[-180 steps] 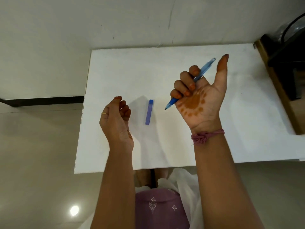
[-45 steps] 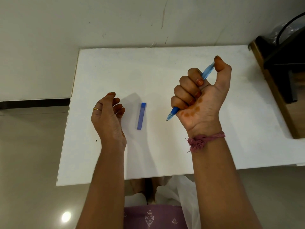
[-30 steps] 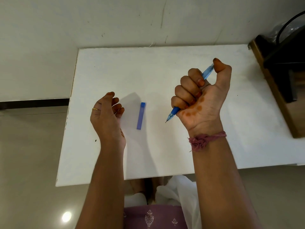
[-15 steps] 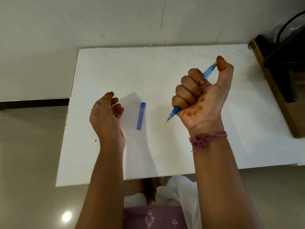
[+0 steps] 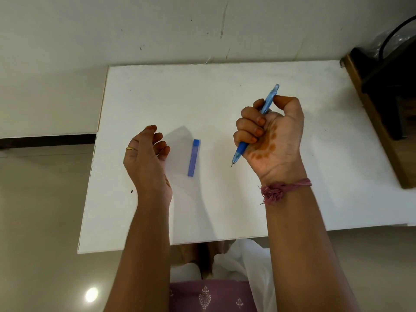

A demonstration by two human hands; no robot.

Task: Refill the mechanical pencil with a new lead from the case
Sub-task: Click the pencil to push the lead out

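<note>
bare white table (image 5: 225, 97) around lead case (image 5: 193, 157), wooden stand (image 5: 369, 118) blocking right edge

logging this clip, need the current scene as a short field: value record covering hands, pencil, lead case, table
right hand: gripping the mechanical pencil in a fist, thumb beside its upper end
mechanical pencil: blue, raised above the table, tip pointing down toward the person
left hand: holds nothing, fingers loosely curled, left of the case
lead case: blue, slim, flat on the table between the hands, touched by neither; open or closed cannot be told
table: white top
refill: not yet begun
</note>
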